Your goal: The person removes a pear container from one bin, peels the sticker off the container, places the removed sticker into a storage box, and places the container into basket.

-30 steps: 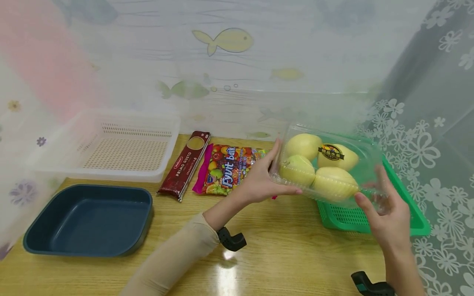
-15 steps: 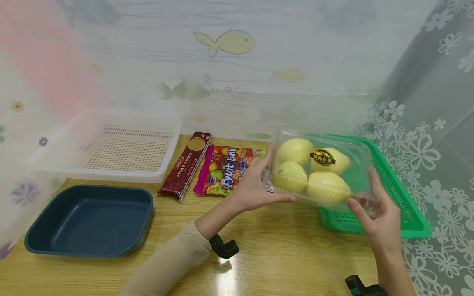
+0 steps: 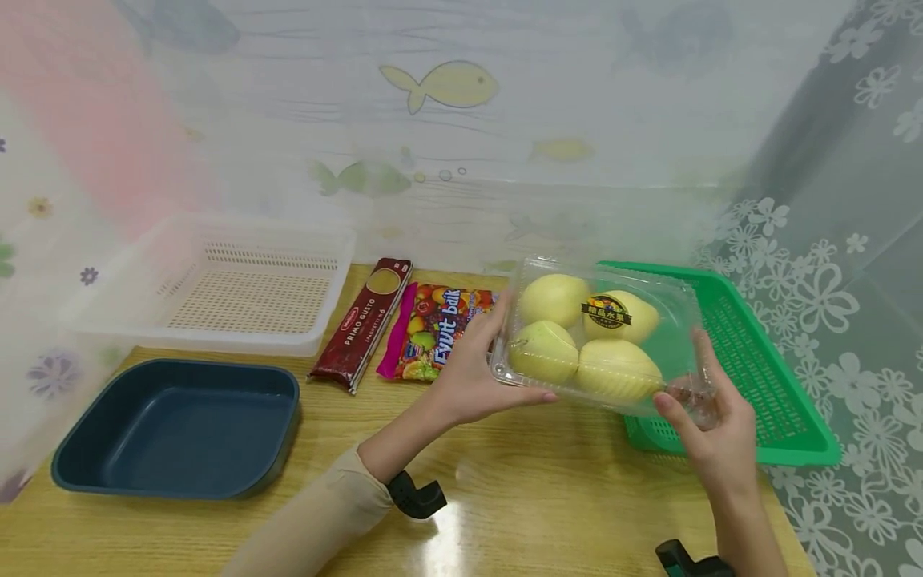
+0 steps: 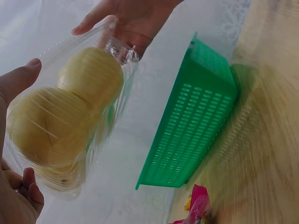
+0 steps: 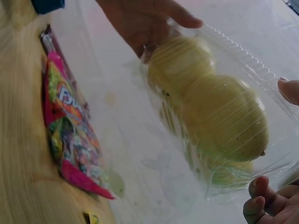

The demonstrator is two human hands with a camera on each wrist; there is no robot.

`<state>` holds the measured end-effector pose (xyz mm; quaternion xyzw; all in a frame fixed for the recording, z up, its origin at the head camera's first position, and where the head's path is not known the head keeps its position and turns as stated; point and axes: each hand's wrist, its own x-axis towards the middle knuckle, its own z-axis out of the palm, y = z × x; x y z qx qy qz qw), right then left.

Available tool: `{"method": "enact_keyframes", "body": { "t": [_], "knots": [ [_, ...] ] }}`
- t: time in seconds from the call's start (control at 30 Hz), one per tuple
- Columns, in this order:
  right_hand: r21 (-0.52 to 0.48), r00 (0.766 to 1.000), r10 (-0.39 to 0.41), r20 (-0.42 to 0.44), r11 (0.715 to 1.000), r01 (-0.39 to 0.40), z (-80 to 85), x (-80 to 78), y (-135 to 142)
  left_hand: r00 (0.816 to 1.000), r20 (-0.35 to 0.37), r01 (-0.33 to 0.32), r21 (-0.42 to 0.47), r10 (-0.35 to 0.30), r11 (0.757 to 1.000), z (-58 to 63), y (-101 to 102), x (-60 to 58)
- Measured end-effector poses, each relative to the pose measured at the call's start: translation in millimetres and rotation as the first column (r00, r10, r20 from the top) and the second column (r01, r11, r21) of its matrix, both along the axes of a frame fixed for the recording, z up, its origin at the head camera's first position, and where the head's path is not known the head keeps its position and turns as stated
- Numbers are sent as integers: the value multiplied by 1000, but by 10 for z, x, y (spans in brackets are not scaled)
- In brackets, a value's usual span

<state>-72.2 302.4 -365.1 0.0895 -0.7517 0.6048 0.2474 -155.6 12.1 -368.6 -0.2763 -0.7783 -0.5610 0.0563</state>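
A clear plastic clamshell box of several pale yellow, pear-like fruits is held up above the table, tilted, with a black label on its lid. My left hand grips its left end, thumb along the front edge. At the opposite end my right hand holds the box between thumb and fingers. In the left wrist view the box hangs well off the table, beside a green basket. Some of the fingers are hidden behind the box in the head view.
Behind my left hand lie a colourful candy bag and a dark red spaghetti packet. A white basket stands back left, with a dark blue tub in front of it. Patterned sheeting hangs behind the wooden table.
Both hands have carried the fruit box leftward and slightly down, so more of the green basket shows on the right and more of the candy bag is covered.
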Motion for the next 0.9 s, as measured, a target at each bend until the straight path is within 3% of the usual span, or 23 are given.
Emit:
{"method": "enact_keyframes", "body": {
  "t": [0.17,0.4,0.6,0.9],
  "knots": [
    [71,999,-1,-39,997,3,-78,-25,-70,1000,15,-26,-3,26,1000,-41,-111,88],
    [116,994,58,-90,992,-47,-164,-30,-195,999,0,-52,-4,52,999,-133,-275,198],
    [203,997,47,-61,979,-34,-219,2,-302,995,32,-97,-35,98,995,-200,-416,327],
    [199,996,84,-7,977,-81,-396,51,-473,986,99,-129,-78,136,989,-304,-621,529]
  ]
}}
